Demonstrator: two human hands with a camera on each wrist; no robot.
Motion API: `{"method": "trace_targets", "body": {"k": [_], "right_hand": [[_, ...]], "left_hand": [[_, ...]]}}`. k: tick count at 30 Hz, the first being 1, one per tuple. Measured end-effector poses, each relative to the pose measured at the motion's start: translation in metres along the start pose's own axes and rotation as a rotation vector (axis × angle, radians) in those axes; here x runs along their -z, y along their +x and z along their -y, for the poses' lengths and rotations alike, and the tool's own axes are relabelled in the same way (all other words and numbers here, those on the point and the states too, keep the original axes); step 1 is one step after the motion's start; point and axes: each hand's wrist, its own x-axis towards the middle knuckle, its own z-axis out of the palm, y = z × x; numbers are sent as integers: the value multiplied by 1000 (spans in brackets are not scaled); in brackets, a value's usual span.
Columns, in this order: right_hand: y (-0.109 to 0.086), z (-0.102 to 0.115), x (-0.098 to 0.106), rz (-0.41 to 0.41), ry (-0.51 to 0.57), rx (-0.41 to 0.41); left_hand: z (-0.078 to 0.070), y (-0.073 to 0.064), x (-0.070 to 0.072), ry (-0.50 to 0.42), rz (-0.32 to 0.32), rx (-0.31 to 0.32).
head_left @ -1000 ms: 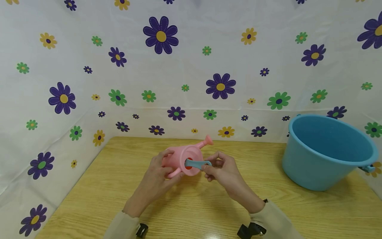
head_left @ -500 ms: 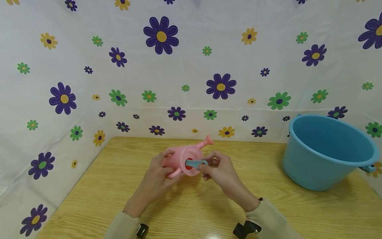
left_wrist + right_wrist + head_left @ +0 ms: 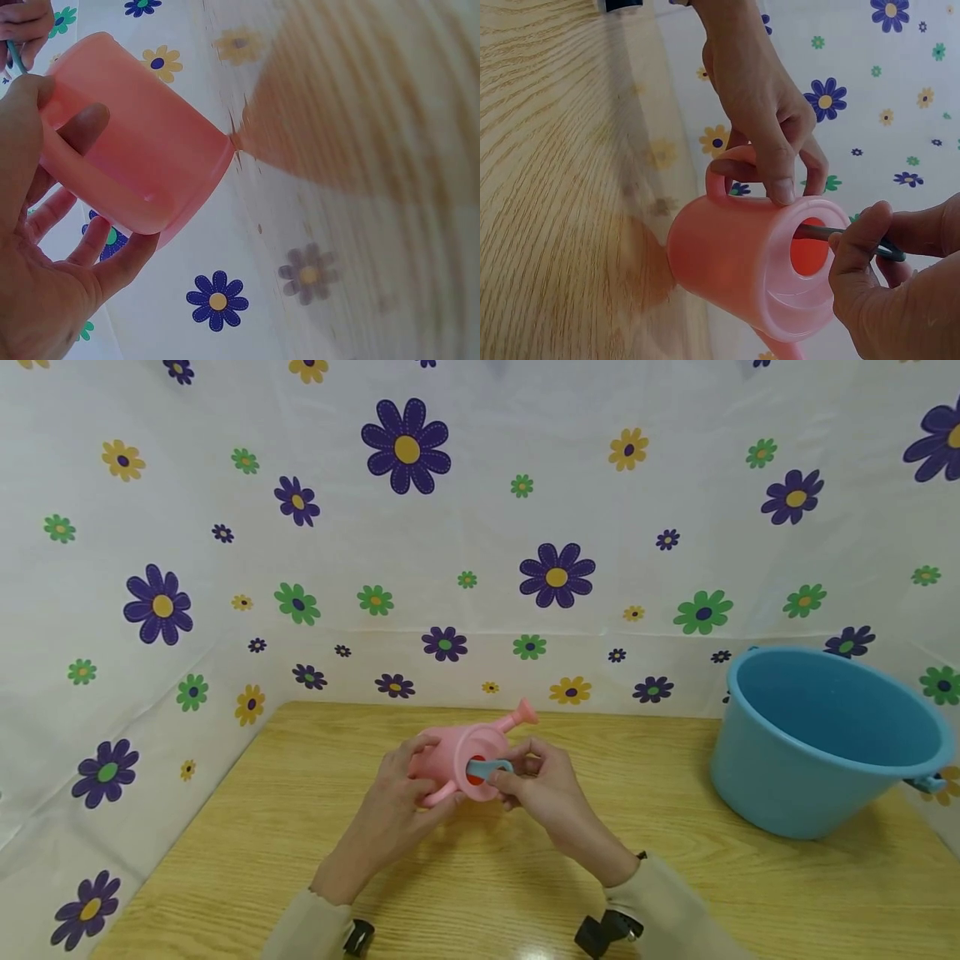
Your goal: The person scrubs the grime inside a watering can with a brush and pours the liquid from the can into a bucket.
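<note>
A pink toy watering can (image 3: 448, 743) is tilted on the table, its open top facing me and its spout (image 3: 517, 717) pointing to the back right. My left hand (image 3: 397, 797) holds it at the handle (image 3: 105, 187), with fingers through the loop and thumb near the rim. Between thumb and fingers, my right hand (image 3: 547, 793) pinches the loop-ended handle of a light blue tool (image 3: 486, 768). The tool's far end is hidden inside the can, so I cannot tell its kind. In the right wrist view, orange-red shows inside the can's round opening (image 3: 810, 255).
A large blue bucket (image 3: 806, 777) stands on the right of the wooden table (image 3: 637, 827). Behind the table hangs a white cloth (image 3: 480, 527) printed with flowers, which also runs along the left side.
My right hand has moved left toward the can, pushing the blue tool deeper, so less of its handle sticks out. My left hand and the watering can have stayed in place.
</note>
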Motion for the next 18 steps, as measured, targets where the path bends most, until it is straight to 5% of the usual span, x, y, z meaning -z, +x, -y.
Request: {"method": "trace_targets", "body": {"k": [18], "right_hand": [[6, -7, -3, 27, -8, -2]], "left_hand": [[1, 1, -1, -2, 8, -5]]}}
